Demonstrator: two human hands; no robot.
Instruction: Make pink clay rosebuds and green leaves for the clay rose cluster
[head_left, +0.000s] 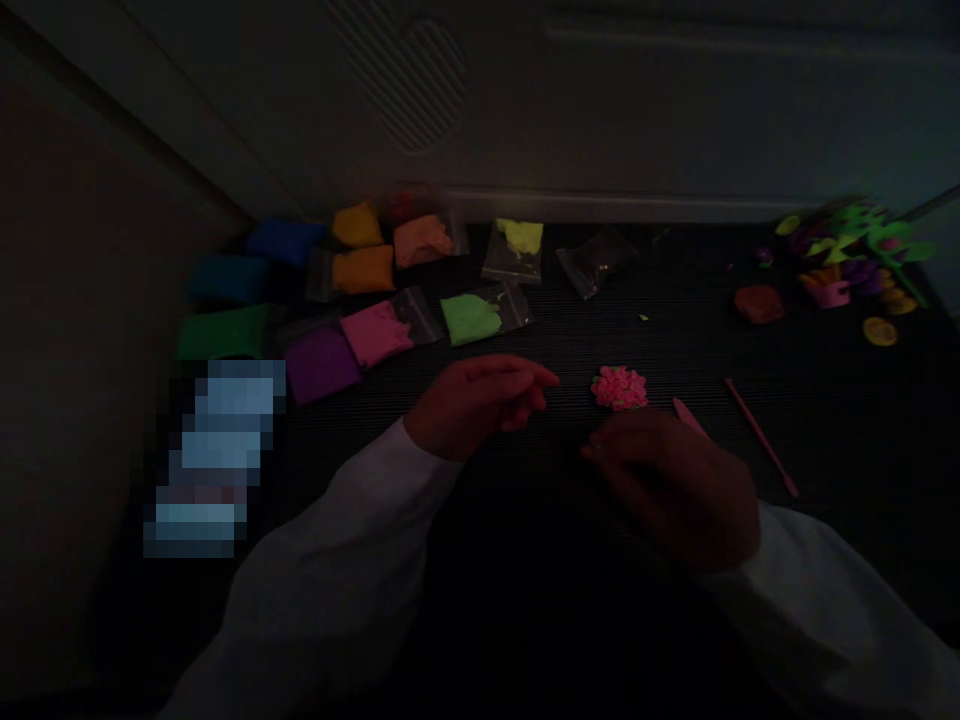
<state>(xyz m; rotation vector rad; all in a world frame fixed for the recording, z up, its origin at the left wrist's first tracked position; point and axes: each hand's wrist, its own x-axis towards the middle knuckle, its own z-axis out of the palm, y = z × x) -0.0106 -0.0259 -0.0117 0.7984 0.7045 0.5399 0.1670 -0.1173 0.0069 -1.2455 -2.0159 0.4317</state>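
In dim light, my left hand point(480, 405) hovers over the dark ribbed tabletop with fingers curled in and the index finger reaching to the right. Whatever it may hold is too dark to name. My right hand point(675, 480) is closed, thumb and fingertips drawn together in a pinch; any small thing between them cannot be made out. Just beyond the right hand lies a cluster of pink clay roses point(619, 388) with bits of green. A pink modelling knife point(688, 416) is partly covered by that hand. To its right lies a thin pink modelling stick point(761, 436).
Bags of coloured clay, including purple point(322, 365), pink point(377, 332) and light green point(472, 317), line the back left. A blurred lit screen point(217, 450) stands at left. Brown clay point(758, 303) and small clay figures point(855, 260) sit at back right, before a pale panel point(660, 130).
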